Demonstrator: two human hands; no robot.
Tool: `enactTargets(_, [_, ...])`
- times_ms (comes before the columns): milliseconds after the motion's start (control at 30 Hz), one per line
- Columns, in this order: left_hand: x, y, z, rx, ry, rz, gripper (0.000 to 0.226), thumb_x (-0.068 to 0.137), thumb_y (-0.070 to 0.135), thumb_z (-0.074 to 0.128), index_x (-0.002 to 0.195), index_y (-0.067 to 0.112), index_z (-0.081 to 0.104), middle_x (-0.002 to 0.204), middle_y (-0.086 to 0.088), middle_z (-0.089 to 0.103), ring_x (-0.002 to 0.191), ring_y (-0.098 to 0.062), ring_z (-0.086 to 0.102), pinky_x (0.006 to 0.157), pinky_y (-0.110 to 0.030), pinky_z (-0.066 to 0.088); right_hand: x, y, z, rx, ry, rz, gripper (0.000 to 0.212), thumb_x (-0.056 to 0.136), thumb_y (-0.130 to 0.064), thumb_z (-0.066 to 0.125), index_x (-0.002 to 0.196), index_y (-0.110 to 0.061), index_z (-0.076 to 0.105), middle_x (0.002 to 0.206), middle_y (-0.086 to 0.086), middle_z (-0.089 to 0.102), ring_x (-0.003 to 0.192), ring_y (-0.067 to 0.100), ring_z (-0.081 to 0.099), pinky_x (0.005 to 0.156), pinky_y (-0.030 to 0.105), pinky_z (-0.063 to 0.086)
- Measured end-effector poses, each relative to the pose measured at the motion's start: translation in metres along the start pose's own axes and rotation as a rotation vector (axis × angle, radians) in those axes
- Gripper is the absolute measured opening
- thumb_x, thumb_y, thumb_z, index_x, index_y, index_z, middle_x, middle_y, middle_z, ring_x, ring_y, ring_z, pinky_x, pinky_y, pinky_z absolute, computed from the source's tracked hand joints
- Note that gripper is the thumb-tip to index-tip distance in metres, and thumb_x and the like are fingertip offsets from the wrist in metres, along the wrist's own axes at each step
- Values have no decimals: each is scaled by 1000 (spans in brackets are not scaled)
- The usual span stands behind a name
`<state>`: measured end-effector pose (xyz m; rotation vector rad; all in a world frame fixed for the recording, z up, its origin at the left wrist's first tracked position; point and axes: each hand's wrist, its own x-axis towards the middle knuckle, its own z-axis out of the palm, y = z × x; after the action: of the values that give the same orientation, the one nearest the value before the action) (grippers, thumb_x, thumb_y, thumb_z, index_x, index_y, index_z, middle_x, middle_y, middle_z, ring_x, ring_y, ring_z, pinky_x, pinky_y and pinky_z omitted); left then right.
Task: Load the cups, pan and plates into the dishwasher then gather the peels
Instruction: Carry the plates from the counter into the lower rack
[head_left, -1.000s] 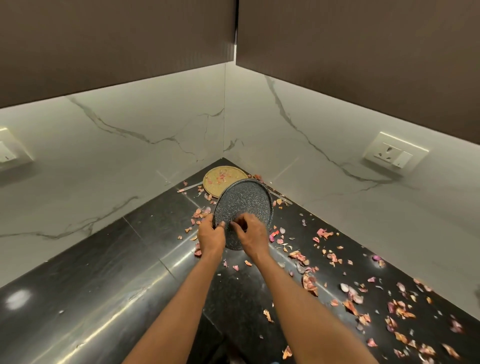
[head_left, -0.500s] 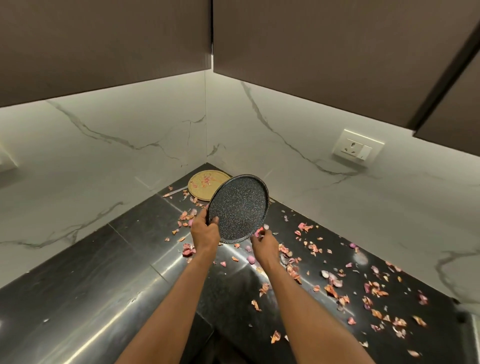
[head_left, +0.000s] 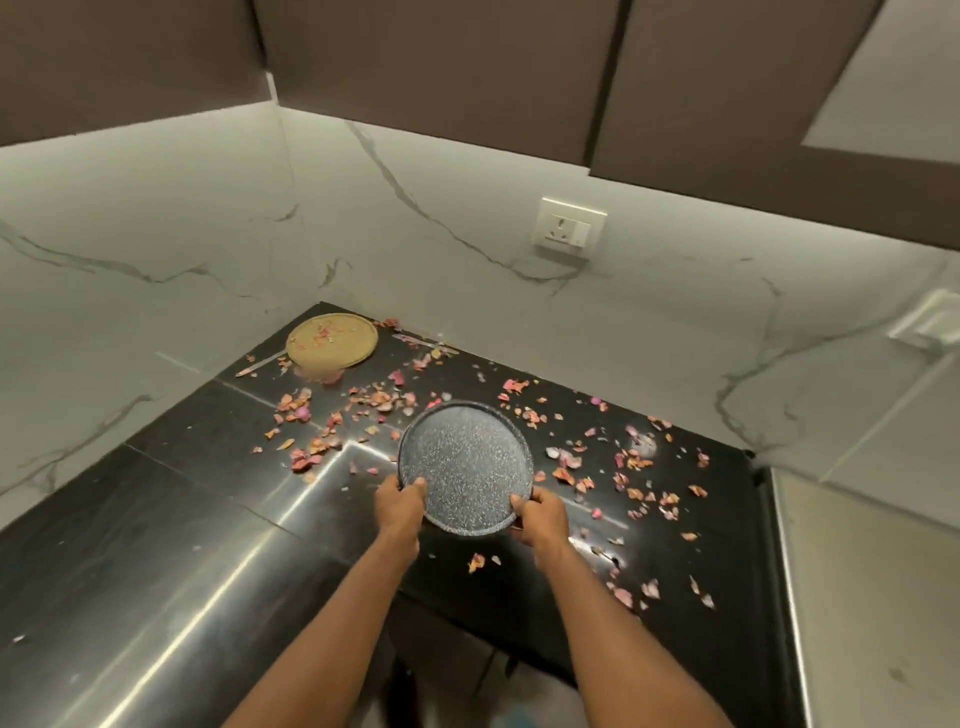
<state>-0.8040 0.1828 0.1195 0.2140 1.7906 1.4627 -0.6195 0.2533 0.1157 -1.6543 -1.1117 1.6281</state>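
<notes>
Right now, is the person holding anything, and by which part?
Yes: the dark speckled plate, held by its near rim, left hand and right hand on either side.

Light from under the cabinets (head_left: 467, 78) brightens the marble wall (head_left: 156, 249); streaks of glare cross the black counter (head_left: 156, 597); wide-angle bending at edges

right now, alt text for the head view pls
Two hands, left hand and right hand, hold a speckled dark plate by its near rim above a black counter strewn with peels. A tan plate sits in the far corner.
</notes>
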Motion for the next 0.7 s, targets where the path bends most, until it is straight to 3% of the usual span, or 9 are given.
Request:
enactTargets(167, [-46,-41,28,106,-127,-79,13,96,6,57,107,14,57,103,-14,66,93,-32,68,75,-53,62,-35,46,-64,51,115,58,9,99,-3,59,103,-5,66,102,13,72,90,25,72,77,47,65])
enactTargets(333, [-83,-70,61,184,-339,-153,19,100,3,52,118,9,54,110,-13,64,100,-34,67,75,-54,62,-65,86,-128,130,272,97,8,99,-4,61,103,-4,68,101,11,72,88,23,71,60,32,62])
enactTargets(467, [-101,-81,95,310,-510,-153,19,99,2,54,118,4,55,110,-17,67,94,-32,69,64,-45,63,-84,117,-167,216,415,105,7,97,-7,64,99,-7,71,100,12,74,91,27,72,68,39,64])
enactTargets(700, [-140,-104,149,561,-779,-110,21,97,2,54,118,0,53,109,-20,66,93,-35,69,65,-51,63,-127,161,-222,269,668,143,11,91,-9,72,81,-13,74,89,15,76,82,30,71,82,56,61])
